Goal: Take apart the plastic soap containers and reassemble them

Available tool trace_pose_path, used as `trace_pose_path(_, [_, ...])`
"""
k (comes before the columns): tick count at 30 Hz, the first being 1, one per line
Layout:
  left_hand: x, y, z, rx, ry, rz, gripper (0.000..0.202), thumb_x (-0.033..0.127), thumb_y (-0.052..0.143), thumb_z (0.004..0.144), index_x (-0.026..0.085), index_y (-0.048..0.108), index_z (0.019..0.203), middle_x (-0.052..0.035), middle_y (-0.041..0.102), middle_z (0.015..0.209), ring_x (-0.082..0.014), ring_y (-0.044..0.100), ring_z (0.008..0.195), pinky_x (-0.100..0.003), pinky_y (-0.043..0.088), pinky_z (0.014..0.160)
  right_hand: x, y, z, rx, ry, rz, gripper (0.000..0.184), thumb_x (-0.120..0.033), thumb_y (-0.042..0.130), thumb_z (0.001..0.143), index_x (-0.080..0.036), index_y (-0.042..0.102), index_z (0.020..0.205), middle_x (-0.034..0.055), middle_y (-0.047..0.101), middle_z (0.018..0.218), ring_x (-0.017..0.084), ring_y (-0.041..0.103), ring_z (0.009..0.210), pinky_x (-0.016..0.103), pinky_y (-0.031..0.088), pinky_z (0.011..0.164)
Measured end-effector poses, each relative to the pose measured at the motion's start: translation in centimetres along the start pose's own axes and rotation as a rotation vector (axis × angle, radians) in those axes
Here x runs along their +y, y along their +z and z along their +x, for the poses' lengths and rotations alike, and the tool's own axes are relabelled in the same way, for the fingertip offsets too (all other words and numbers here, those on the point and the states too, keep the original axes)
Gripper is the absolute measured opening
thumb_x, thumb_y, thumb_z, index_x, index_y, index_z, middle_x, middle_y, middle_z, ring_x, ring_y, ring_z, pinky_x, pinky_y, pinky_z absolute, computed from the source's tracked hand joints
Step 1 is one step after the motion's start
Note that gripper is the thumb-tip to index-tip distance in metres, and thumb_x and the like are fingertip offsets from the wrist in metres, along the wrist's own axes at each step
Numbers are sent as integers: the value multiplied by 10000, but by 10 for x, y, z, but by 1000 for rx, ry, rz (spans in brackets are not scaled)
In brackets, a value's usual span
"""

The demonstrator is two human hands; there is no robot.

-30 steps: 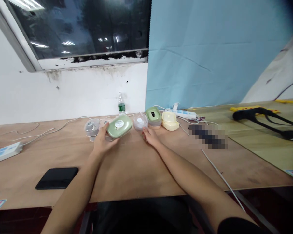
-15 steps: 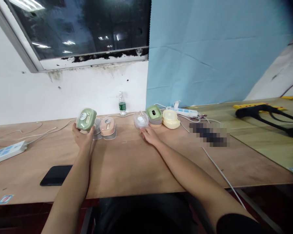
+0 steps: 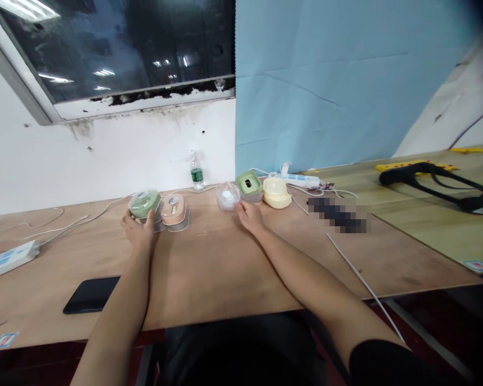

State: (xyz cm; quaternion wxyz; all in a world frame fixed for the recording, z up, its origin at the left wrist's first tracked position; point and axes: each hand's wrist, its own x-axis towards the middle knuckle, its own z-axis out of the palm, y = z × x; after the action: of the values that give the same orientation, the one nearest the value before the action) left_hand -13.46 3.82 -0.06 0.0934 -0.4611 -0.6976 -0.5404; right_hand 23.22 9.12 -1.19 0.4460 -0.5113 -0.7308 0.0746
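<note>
My left hand (image 3: 139,228) is wrapped round a green rounded box (image 3: 144,203) with a clear top, at the left of the row. Right beside that box stands a similar pink box (image 3: 173,210) with a clear base. Farther right, the fingers of my right hand (image 3: 249,215) are closed at the right edge of a clear plastic container (image 3: 227,197); their tips are partly hidden. Behind this hand is another green box (image 3: 249,185) with a dark slot in its top. A pale yellow box (image 3: 276,193) stands to its right.
A water bottle (image 3: 197,172) stands by the wall. Power strips (image 3: 301,180) and white cables lie at both sides. A black phone (image 3: 90,295) lies near my left forearm. At the right are a blurred-out dark item (image 3: 340,215) and a black frame-like object (image 3: 438,182).
My left hand has lowered the green box from a raised, tilted pose down beside the pink one. My right hand has shifted slightly along the clear container's edge. The view has turned a little.
</note>
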Motion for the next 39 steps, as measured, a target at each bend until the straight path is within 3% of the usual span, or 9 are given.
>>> trace_pose_path(5, [-1,0,0,117,33,-19,790,566,613,765,136,333,1366,-169,448,1245,-299,488,1114,-478,384,960,37,-38,13,460,13,-200,349,-371,387,906,-135,561,1096,154,594,1043,267,503,1024,389,354,916])
trace_pose_path(8, [3,-4,0,211,119,-19,776,519,622,777,102,331,1363,-184,448,1267,-329,438,1171,-516,323,1008,64,-55,17,599,150,-306,452,-366,433,871,-108,466,1241,196,513,1187,320,419,1136,478,298,967])
trace_pose_path(13, [24,-10,-10,268,385,-29,664,405,605,806,104,353,1341,-185,434,1294,-321,374,1241,-521,271,1052,90,-52,18,523,365,-400,533,-457,466,843,-158,485,1283,187,417,1328,353,352,1198,519,281,971])
trace_pose_path(16, [42,-6,-24,174,545,-104,569,333,602,817,127,395,1305,-159,460,1259,-293,390,1232,-502,297,1050,94,-44,19,412,402,-407,500,-452,485,834,-209,532,1268,157,350,1410,357,322,1230,532,265,979])
trace_pose_path(20, [62,5,-45,-23,732,-185,413,264,618,797,149,507,1178,-142,512,1177,-263,484,1150,-452,407,984,96,-41,18,327,384,-380,356,-397,512,825,-218,651,1099,130,436,1350,329,369,1192,505,270,974])
trace_pose_path(24, [70,10,-56,-142,770,-224,300,263,609,801,178,563,1086,-129,532,1129,-253,539,1098,-433,463,937,97,-43,18,378,341,-367,240,-324,497,834,-186,674,921,127,539,1212,296,440,1099,481,266,966])
trace_pose_path(31, [67,9,-53,-207,756,-239,227,240,598,819,193,591,1041,-103,569,1073,-229,571,1055,-407,480,927,91,-49,24,635,177,-216,260,-197,318,881,-154,553,983,148,590,1029,250,510,1011,383,364,905])
trace_pose_path(35, [65,10,-50,-195,757,-263,207,226,599,816,189,602,1020,-93,589,1031,-220,584,1026,-388,486,910,79,-47,24,587,126,-236,301,-246,358,886,-139,537,1104,156,587,1077,269,492,1063,419,332,953])
trace_pose_path(39, [66,9,-51,-248,751,-256,182,235,589,822,195,605,999,-80,608,989,-209,597,980,-360,501,860,74,-40,21,447,247,-335,418,-409,499,845,-148,551,1166,161,575,1172,305,440,1143,537,195,1040])
